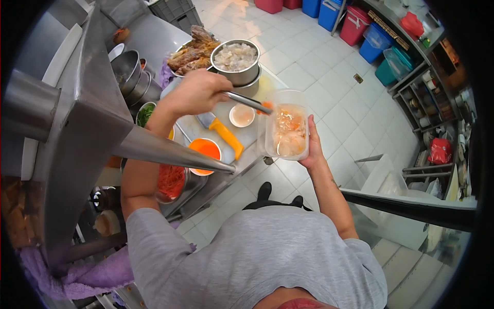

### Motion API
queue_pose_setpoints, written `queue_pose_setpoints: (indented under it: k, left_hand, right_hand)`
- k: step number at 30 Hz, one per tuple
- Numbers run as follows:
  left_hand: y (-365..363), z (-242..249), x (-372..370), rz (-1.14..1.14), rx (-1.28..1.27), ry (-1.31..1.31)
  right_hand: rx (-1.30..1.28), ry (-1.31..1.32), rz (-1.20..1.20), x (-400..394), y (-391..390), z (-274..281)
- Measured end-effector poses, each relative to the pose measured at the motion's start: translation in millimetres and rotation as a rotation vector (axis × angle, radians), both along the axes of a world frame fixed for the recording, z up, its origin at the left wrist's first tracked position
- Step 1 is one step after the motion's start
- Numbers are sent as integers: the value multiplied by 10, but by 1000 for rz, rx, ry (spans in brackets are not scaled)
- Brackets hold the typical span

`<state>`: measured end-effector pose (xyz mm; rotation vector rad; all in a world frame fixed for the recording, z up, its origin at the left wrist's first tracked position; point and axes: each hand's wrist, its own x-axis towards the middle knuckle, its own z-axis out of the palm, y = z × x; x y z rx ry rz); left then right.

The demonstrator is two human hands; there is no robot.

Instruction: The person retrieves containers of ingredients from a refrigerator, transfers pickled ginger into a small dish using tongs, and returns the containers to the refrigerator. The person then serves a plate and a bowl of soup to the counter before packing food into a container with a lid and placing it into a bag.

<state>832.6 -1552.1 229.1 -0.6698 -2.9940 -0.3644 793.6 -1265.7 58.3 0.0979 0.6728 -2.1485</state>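
Observation:
My left hand (203, 91) is closed around metal tongs (248, 101), which reach right toward a clear plastic tub. Orange shreds (264, 107) show at the tongs' tip, by the tub's left rim. My right hand (313, 147) grips the clear tub (269, 138) from its right side, and most of those fingers are hidden. Pale, glossy food with orange shreds (289, 129) fills much of the tub. Left of it stand a small white cup (242, 116) of pale liquid, a yellow-handled knife (225, 135) and a bowl of orange liquid (206, 149).
Behind sit a metal pot of pale pieces (235, 57) and browned meat (193, 54). Orange-red shreds (171, 181) and chopped greens (145, 114) lie in containers at left. A steel bar (177, 149) crosses near my left arm. Coloured bins (355, 24) line the far floor.

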Motion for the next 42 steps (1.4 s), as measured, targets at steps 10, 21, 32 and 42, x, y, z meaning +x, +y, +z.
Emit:
queue_pose_setpoints:
  k: [10, 21, 32, 42]
  left_hand:
    - [-225, -509, 53, 168, -327, -221]
    - [-56, 73, 166, 217, -208, -142]
    - [779, -301, -52, -308, -360, 23]
    - [512, -124, 67, -213, -43, -37]
  right_hand:
    - [2, -2, -11, -17, 66, -101]
    - [-54, -47, 48, 28, -32, -91]
    - [-44, -20, 70, -3, -139, -64]
    - [-91, -44, 61, -30, -60, -58]
